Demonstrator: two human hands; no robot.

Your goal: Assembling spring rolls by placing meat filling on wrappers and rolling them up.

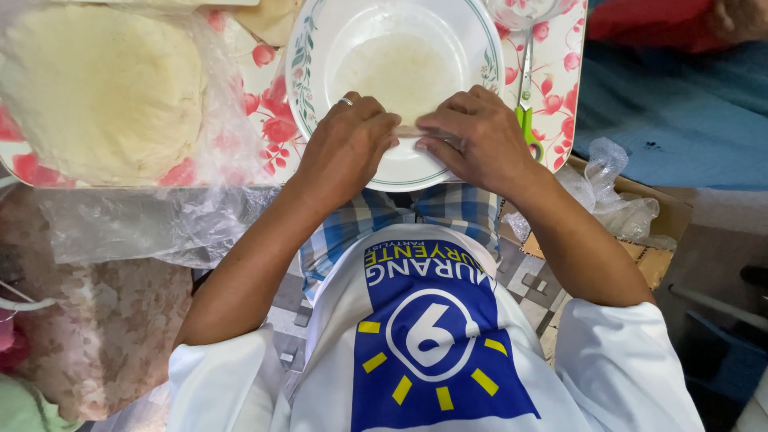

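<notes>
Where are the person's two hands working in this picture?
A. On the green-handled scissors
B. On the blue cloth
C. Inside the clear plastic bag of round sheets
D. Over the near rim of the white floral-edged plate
D: the left hand and right hand meet over the near rim of the plate, pinching a thin pale wrapper.

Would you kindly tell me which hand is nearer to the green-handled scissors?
Right. The right hand rests on the plate's near rim, beside the scissors; the left hand lies farther, on the plate's other side.
</notes>
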